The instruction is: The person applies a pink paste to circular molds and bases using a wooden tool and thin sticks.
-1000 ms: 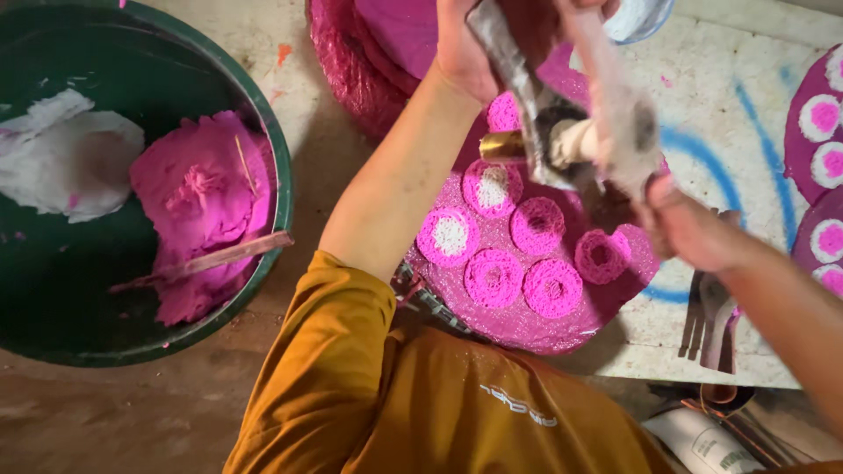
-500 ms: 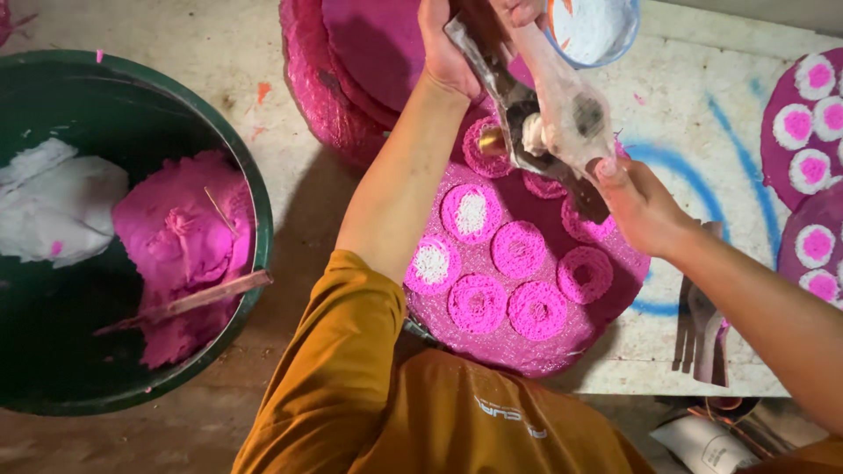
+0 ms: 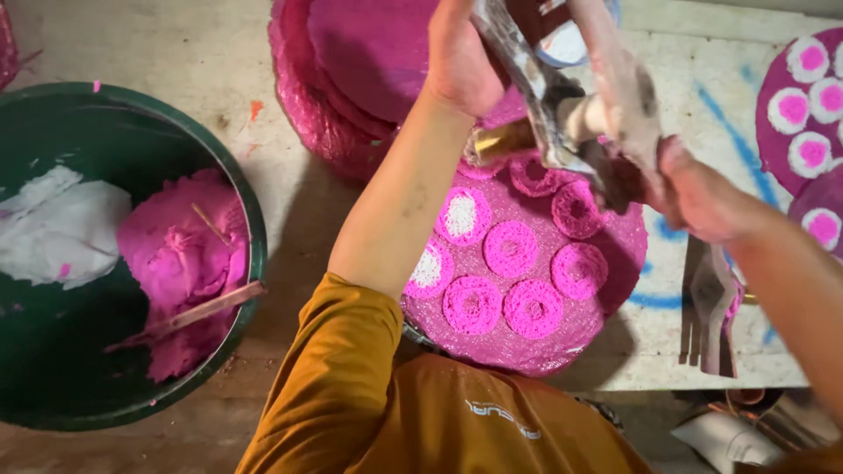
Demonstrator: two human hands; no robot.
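My left hand [image 3: 461,66] grips one handle of a metal dough press [image 3: 562,114], and my right hand [image 3: 694,189] grips the other handle, lower right. The press has a brass barrel [image 3: 496,140]. It hangs over the far edge of a round pink woven mat [image 3: 619,254]. Several pink noodle rings [image 3: 511,248] lie on the mat, two of them with white centres [image 3: 463,215]. Where the barrel's mouth meets the mat is hidden by the press.
A green basin [image 3: 255,237] at left holds pink dough [image 3: 176,254], white dough [image 3: 61,228] and a wooden stick [image 3: 189,314]. Stacked pink mats [image 3: 351,79] lie at the back. Filled mats [image 3: 803,96] sit far right. A metal tool [image 3: 711,303] rests on the white table.
My right hand has shifted to the right with its handle, so the press handles stand wider apart. My left hand stays at the back of the mat.
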